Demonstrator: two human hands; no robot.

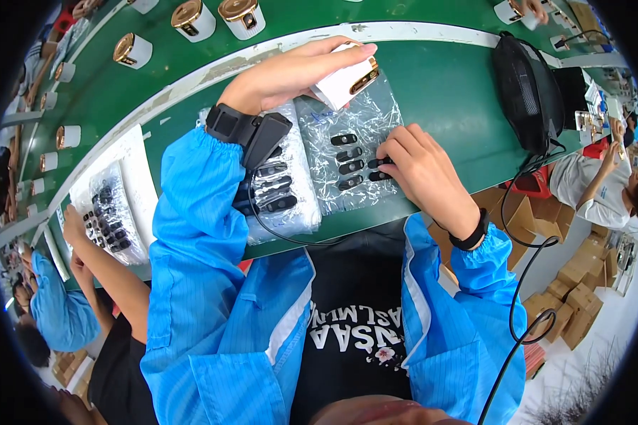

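My left hand (290,74) is wrapped around a white box-shaped device (342,83) with gold trim, held tilted above the far end of a clear plastic bag (376,110). Several small black oval pieces (351,167) lie in rows on that bag. At the right end of the rows, the fingertips of my right hand (424,168) pinch one black oval piece (376,163), partly covered by the fingers. Left of the bag, under my left forearm, is a thick stack of clear bags (301,209) with larger black pieces (282,204).
White-and-gold devices (194,21) stand on the green line beyond a pale rail (432,32). A black mesh bag (524,92) and cable sit at right. On the left, a co-worker's hand (73,225) is beside another bag of black pieces (110,212). Cardboard boxes (581,304) are on the floor.
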